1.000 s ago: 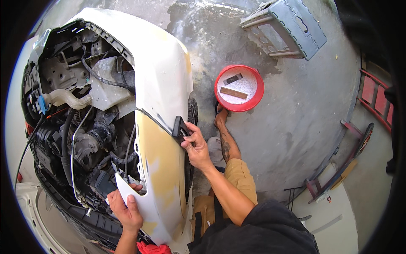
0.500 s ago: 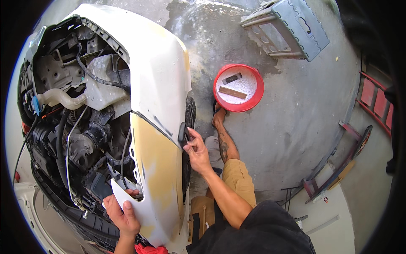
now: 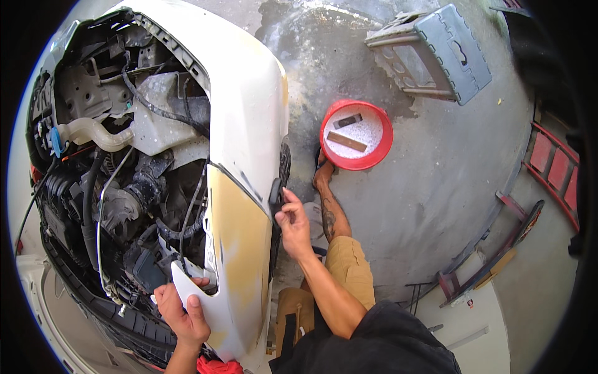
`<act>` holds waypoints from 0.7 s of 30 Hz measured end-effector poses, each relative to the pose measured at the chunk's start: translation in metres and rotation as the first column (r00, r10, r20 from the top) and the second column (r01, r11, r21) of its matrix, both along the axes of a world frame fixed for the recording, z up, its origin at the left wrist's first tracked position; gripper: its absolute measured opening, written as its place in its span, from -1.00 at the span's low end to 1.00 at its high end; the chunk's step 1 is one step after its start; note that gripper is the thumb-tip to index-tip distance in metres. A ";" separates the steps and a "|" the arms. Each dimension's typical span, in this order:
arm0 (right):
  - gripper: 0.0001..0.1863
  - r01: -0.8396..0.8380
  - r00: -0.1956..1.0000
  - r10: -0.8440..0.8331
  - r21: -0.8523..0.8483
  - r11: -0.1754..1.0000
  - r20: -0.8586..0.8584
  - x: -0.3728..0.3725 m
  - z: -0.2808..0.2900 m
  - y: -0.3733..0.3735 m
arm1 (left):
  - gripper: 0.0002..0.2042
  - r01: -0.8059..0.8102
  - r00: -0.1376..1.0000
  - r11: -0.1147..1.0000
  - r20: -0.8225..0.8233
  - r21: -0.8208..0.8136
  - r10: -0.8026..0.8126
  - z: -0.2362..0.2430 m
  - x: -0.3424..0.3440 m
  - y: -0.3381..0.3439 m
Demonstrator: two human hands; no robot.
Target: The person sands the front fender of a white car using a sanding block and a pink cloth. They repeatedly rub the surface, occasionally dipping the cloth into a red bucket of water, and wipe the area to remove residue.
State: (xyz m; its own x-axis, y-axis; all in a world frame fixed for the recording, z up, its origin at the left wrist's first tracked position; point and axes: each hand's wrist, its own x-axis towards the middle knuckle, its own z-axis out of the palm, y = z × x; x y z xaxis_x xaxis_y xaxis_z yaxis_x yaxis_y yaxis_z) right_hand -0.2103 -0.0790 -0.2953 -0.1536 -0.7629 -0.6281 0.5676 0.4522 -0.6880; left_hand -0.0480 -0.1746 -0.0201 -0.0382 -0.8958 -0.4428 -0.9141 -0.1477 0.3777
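A car fender (image 3: 237, 237), white with patches of yellowish filler or primer, stands in front of me to the left. My left hand (image 3: 184, 315) is closed around the pointed white corner of the fender, thumb on the outside and fingers partly hidden behind it. My right hand (image 3: 294, 224) pinches a small black block-like pad (image 3: 275, 196) between thumb and fingers. The pad stands on edge against the outer side of the fender, near its seam with the white panel (image 3: 243, 100); its exact kind is unclear.
The open engine bay (image 3: 131, 156) shows hoses and metal parts. A red bucket (image 3: 356, 163) of foamy water holds a dark block and a brown strip, beside my foot. A grey folding stool (image 3: 458, 56) lies at the far right. Red-framed items (image 3: 554, 162) stand along the right.
The view has shifted a little, so the car and bucket appear farther right. The right hand stays at the fender's side with the pad, its fingers slightly shifted; the left keeps its hold.
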 end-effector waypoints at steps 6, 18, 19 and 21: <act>-0.54 -0.195 0.968 0.178 -0.083 0.977 -0.176 -0.014 0.010 -0.018 | -0.63 -0.012 1.000 1.000 -0.006 0.000 0.012 0.001 -0.003 -0.005; -0.50 -0.363 0.882 0.268 -0.196 0.911 -0.388 -0.035 0.016 -0.049 | -0.67 0.023 1.000 1.000 -0.009 -0.010 -0.023 0.002 -0.003 -0.014; -0.51 -0.375 0.877 0.272 -0.210 0.903 -0.396 -0.035 0.017 -0.051 | -0.67 0.025 1.000 1.000 -0.007 0.003 -0.025 0.004 -0.002 -0.011; -0.52 -0.396 0.877 0.294 -0.223 0.891 -0.380 -0.035 0.018 -0.053 | -0.68 -0.008 1.000 0.999 0.006 0.049 0.008 0.004 0.001 -0.003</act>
State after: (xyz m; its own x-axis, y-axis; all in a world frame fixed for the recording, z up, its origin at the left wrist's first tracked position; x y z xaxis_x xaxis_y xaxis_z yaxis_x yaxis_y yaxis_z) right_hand -0.2453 -0.1319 -0.2774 -0.0045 -0.9421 -0.3352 0.1310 0.3318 -0.9342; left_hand -0.0473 -0.1780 -0.0160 -0.0280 -0.8732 -0.4866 -0.9150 -0.1736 0.3643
